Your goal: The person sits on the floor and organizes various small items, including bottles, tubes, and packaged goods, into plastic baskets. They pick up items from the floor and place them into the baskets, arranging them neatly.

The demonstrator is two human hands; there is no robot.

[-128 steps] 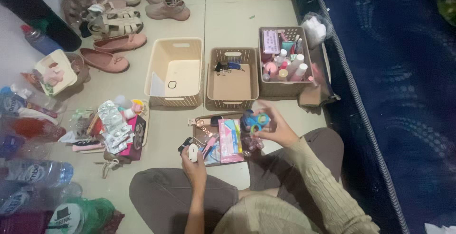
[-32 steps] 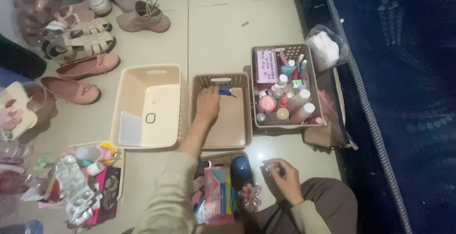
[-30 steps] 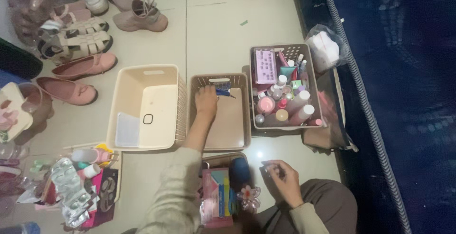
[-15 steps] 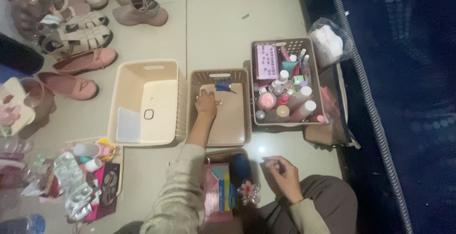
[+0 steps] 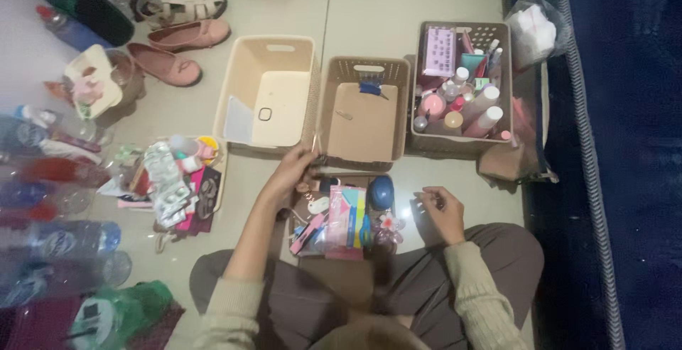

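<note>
- A person sits cross-legged on a pale tiled floor (image 5: 369,9), seen from above, with three baskets in a row ahead of the knees.
- The left basket, a smooth cream plastic bin (image 5: 266,93) with solid walls, holds a small black-rimmed square thing and a pale flat sheet.
- The middle one, a brown slotted basket (image 5: 364,112), is almost bare: a blue clip (image 5: 371,88) lies at its far end and a small thin piece on its flat floor.
- The right one, a brown perforated basket (image 5: 462,87), is packed with upright tubes, small round jars and a flat lilac card.
- Just before the knees lies a low brown tray (image 5: 341,211) crowded with a pink and blue packet, a dark blue rounded thing, a clear flower-shaped piece and small pink bits.
- The left hand (image 5: 293,172) reaches to the tray's far left corner, beside the near rim of the middle basket, fingers curled together on something small; what it is cannot be made out.
- The right hand (image 5: 444,211) rests near the right knee, just right of the tray, fingers folded in around a small thing too tiny to tell.
- To the left sit foil blister packs (image 5: 169,183), plastic bottles (image 5: 57,236) and pink flat shoes (image 5: 174,55).
- A clear bag (image 5: 534,30) of white material stands beside the full basket.
</note>
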